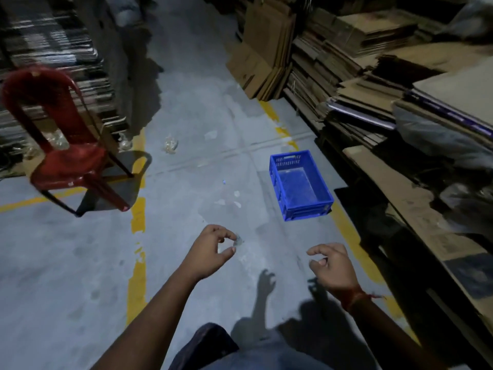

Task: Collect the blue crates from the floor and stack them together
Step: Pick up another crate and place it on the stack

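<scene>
One blue plastic crate [301, 184] sits upright and empty on the grey concrete floor, just ahead and to the right, close to the cardboard stacks. My left hand [212, 251] hovers over the floor below and left of the crate, its fingers loosely curled and holding nothing. My right hand [332, 263] hangs below the crate, also loosely curled and empty. Neither hand touches the crate.
A red plastic chair [62, 145] stands at the left. Stacks of flattened cardboard [373, 84] line the right side, and darker stacks [53, 49] fill the left. Yellow floor lines [138, 214] mark the aisle. Small bits of litter [170, 145] lie on the floor.
</scene>
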A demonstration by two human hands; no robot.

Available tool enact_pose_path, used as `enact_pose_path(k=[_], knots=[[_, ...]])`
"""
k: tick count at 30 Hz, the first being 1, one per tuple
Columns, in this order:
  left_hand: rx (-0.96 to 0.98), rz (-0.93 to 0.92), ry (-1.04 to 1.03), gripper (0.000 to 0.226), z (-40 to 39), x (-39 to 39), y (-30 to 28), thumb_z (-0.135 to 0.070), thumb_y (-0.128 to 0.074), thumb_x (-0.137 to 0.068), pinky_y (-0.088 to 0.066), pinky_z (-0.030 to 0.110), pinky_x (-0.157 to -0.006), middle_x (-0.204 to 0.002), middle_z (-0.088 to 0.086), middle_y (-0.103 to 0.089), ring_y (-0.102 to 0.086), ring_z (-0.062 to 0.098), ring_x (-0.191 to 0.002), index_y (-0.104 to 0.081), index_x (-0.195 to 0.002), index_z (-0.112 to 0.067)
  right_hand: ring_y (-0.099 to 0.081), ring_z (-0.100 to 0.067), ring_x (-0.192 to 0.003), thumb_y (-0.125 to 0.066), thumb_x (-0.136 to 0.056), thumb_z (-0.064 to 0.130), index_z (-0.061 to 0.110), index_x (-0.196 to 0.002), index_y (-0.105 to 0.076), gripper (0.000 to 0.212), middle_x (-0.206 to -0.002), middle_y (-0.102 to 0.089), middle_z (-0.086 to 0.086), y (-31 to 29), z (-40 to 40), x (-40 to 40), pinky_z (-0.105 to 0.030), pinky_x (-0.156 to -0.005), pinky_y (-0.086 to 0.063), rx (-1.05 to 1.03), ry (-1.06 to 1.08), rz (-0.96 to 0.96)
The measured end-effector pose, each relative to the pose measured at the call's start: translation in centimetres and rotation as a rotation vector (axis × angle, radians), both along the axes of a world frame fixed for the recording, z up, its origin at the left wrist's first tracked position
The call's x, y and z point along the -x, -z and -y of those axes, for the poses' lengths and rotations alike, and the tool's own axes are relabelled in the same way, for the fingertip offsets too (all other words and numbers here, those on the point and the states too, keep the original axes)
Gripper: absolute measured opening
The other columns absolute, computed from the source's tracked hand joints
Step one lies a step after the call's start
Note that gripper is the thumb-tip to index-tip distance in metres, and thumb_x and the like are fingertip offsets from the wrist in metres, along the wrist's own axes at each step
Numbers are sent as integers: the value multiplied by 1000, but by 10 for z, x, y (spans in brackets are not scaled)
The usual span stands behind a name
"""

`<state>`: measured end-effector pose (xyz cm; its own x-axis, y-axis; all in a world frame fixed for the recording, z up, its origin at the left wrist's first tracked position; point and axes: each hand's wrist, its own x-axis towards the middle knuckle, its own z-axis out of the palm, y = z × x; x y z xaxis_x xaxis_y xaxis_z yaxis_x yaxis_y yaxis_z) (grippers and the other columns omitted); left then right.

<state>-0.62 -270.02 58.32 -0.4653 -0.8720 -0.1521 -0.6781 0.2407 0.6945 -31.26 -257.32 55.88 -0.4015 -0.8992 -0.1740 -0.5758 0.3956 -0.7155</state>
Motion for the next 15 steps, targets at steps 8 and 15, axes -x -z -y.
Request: enact_pose_path(k=[8,15], knots=[[-60,21,161,25,225,36,37,-32,-69,-87,-45,17,-80,-122,-10,-46,-57,5,-108,-66,-112,-36,-63,0,-74,-74,-71,6,31,-81,-71,27,-96,-62,4,48,168,30,-21,-72,-51,-27,125,-42],[-39,97,394,25,423,110,31,-31,-70,-85,-36,1,-72,-119,-6,-51,-55,2,-101,-68,-110,-35,-65,-21,-71,-66,-69,31,27,-77,-73,12,-75,-68,-1,77,276,70,-45,-70,-55,-121,277,-107]])
